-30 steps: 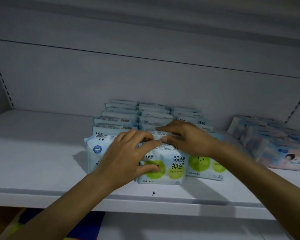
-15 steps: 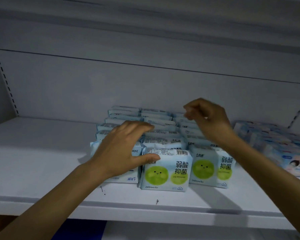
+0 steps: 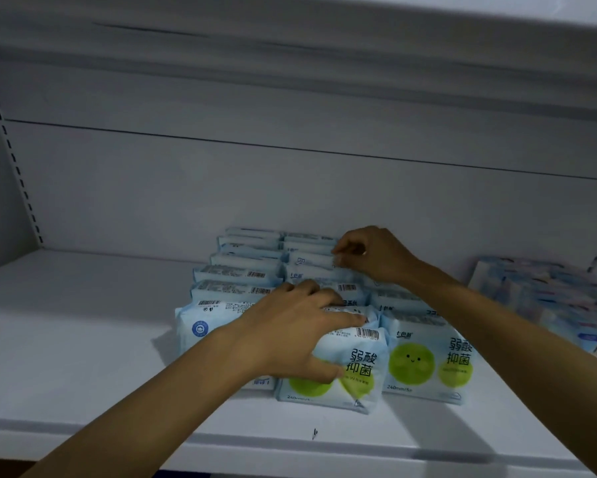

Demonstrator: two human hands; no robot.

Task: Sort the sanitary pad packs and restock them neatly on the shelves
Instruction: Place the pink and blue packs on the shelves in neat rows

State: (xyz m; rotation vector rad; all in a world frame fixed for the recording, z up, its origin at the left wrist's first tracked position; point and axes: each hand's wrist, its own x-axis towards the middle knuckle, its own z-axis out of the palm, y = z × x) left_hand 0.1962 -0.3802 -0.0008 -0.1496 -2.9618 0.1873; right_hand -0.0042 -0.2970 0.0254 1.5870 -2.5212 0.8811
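Head view: the left hand (image 3: 290,334) is gripping the front middle pack (image 3: 357,369) at 6 o'clock on the shelf (image 3: 83,339), thumb on its face. At 1 o'clock from it, the right hand (image 3: 373,257) is pinching a rear pack (image 3: 312,263) by its top edge.

Views: one, a head-worn wide-angle camera.
Position: in front of the shelf (image 3: 83,339), above its front edge.
Facing: forward and slightly down, onto the shelf surface and the back panel (image 3: 290,188).
Nearness: close; forearms entering from the bottom edge, left hand (image 3: 290,336) and right hand (image 3: 376,257) on the pad packs (image 3: 424,360) near centre frame.
Distortion: shelf lines bowed toward the frame edges.
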